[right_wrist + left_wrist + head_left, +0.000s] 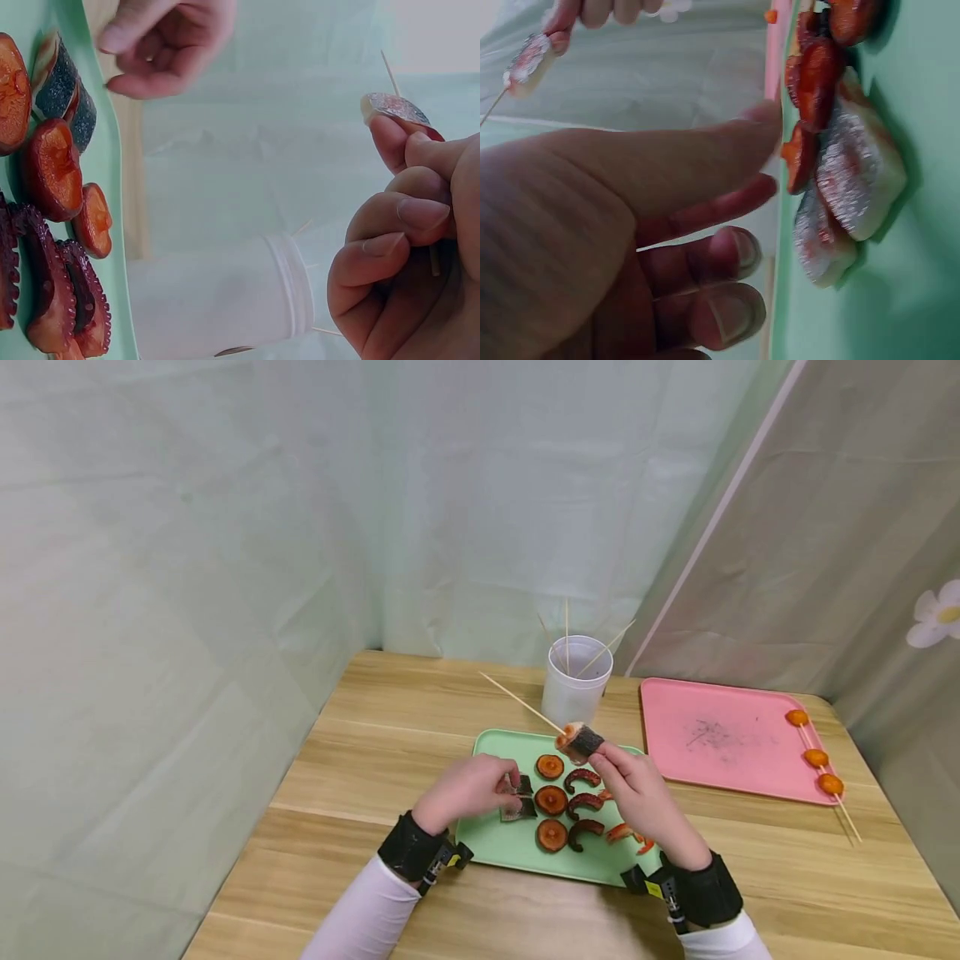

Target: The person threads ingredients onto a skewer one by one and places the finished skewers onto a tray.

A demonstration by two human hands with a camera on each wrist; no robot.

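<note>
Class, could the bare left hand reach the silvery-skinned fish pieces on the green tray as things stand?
Likely yes: the left hand hovers near those fish pieces, holding nothing, with no visible obstacle between them.

The table [352,768] has a light brown wood surface, with the grain lines running from left to right. Pale greenish cloth [480,510] hangs on the far side and on the left. On the right is a greyer cloth [810,552], with a slanting pale strip [712,531] at its left edge and one white flower [937,614], yellow in its centre.
</note>
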